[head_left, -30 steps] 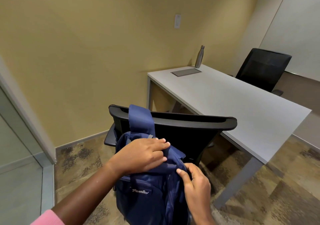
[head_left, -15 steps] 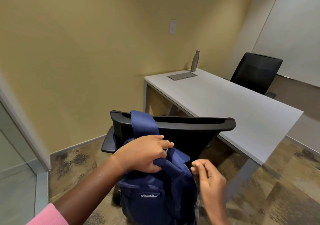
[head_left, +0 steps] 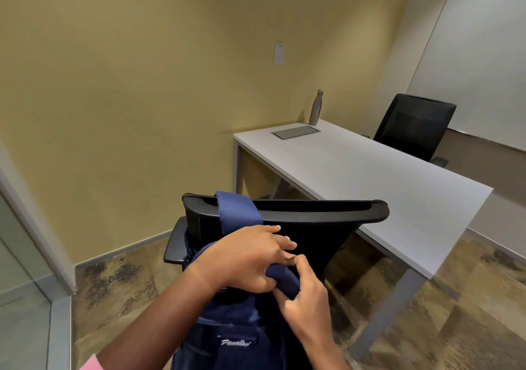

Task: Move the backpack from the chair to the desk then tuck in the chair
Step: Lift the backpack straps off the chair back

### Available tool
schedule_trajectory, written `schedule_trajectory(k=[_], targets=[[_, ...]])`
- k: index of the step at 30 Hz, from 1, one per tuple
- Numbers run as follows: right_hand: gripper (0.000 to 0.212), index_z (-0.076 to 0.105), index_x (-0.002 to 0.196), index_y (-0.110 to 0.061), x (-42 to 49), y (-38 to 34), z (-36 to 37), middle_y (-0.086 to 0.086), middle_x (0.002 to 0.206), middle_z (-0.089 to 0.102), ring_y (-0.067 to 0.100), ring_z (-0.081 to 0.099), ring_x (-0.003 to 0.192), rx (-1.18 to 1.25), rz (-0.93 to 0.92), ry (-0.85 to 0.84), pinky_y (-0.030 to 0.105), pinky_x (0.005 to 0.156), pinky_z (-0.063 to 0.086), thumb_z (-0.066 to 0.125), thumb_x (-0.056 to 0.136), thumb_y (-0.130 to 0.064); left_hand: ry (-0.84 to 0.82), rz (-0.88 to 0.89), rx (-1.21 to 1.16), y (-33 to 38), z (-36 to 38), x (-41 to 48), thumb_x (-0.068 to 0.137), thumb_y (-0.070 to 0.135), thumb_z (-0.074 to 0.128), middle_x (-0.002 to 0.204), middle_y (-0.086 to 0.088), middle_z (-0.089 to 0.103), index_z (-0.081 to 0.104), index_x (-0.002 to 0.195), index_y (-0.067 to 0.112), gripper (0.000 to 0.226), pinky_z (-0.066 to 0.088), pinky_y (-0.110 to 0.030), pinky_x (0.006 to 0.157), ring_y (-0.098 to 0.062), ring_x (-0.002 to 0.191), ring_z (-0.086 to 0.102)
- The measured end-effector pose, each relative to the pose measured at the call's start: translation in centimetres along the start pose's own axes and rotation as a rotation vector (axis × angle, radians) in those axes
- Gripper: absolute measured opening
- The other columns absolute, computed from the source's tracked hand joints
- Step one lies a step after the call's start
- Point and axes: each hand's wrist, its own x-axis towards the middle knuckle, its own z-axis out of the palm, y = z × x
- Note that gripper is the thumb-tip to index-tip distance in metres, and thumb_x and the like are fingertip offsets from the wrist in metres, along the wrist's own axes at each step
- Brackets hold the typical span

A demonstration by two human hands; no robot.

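Both hands are on the navy backpack (head_left: 227, 338), which hangs against the rear of the near black chair (head_left: 318, 218). One backpack strap (head_left: 236, 213) is draped over the top edge of the backrest, toward its left end. Left hand (head_left: 244, 258) is curled closed around the top of the bag, gripping the padded blue handle or upper strap; knuckles up, fingertips pointing right. Right hand (head_left: 306, 301) is also closed, pinching the same blue padded piece from below and to the right, thumb up against the left hand's fingers; the two hands are touching. Can't tell exactly which part of the bag that piece is, handle or second strap. A pink sleeve cuff (head_left: 88, 364) shows at the bottom edge on the left arm. The bag carries a small white script logo (head_left: 235, 343) on the front panel, too blurred to read. The white desk (head_left: 384, 181) sits just beyond the chair, whose backrest overlaps the desk's near edge in view. On the desk's far end: a steel bottle (head_left: 316, 107) standing upright near the wall and a flat grey panel (head_left: 296, 132) just in front of it. A second black chair (head_left: 412, 124) stands on the far side of the desk. Backpack is not on the desk.
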Motion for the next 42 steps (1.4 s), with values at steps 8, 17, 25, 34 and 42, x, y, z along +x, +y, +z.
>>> schedule_trajectory(k=[8,17,25,34,42], targets=[[0.037,0.057,0.081,-0.037,0.9,-1.3,0.0,-0.019,0.071,0.064,0.003,0.056,0.058,0.079,0.063,0.051,0.024,0.054,0.041,0.06,0.07,-0.001,0.109,-0.125,-0.235,-2.4,-0.2,-1.2,0.081,0.049,0.056,0.126,-0.003,0.059,0.059,0.08,0.016,0.033,0.02,-0.016,0.108,-0.008,0.112,0.051],[0.048,0.065,0.072,-0.036,1.7,-1.8,-0.3,-0.01,0.061,0.066,-0.004,0.058,0.056,0.117,0.059,0.075,0.021,0.056,0.047,0.063,0.068,0.011,0.161,-0.407,-0.334,-11.1,-0.4,-4.1,0.063,0.073,0.047,0.135,0.013,0.047,0.045,0.126,0.034,0.074,0.022,-0.007,0.095,-0.004,0.125,0.038],[0.056,0.069,0.069,-0.033,2.4,-0.9,-0.4,-0.005,0.071,0.071,0.01,0.064,0.062,0.19,0.088,0.092,0.02,0.056,0.05,0.056,0.067,0.021,-0.083,-0.292,-0.392,-13.7,-1.2,-3.7,0.053,0.07,0.067,0.139,0.02,0.033,0.033,0.134,0.04,0.092,0.02,-0.017,0.104,0.007,0.124,0.024],[0.047,0.068,0.075,-0.035,2.1,-1.2,0.0,-0.014,0.076,0.071,0.007,0.065,0.065,0.197,0.064,0.137,0.021,0.056,0.051,0.056,0.064,0.009,-0.116,-0.298,-0.581,-14.2,-1.8,-3.5,0.068,0.029,0.065,0.142,0.006,0.038,0.042,0.129,0.04,0.066,0.026,-0.03,0.105,-0.008,0.127,0.034],[0.058,0.067,0.075,-0.032,1.9,-2.5,-0.3,-0.01,0.072,0.069,0.011,0.063,0.063,0.215,0.021,0.144,0.026,0.055,0.049,0.056,0.063,0.024,0.061,-0.299,-0.498,-13.7,-2.0,-3.1,0.085,0.008,0.051,0.127,-0.007,0.055,0.057,0.121,0.024,0.039,0.041,-0.031,0.095,-0.021,0.116,0.05]])
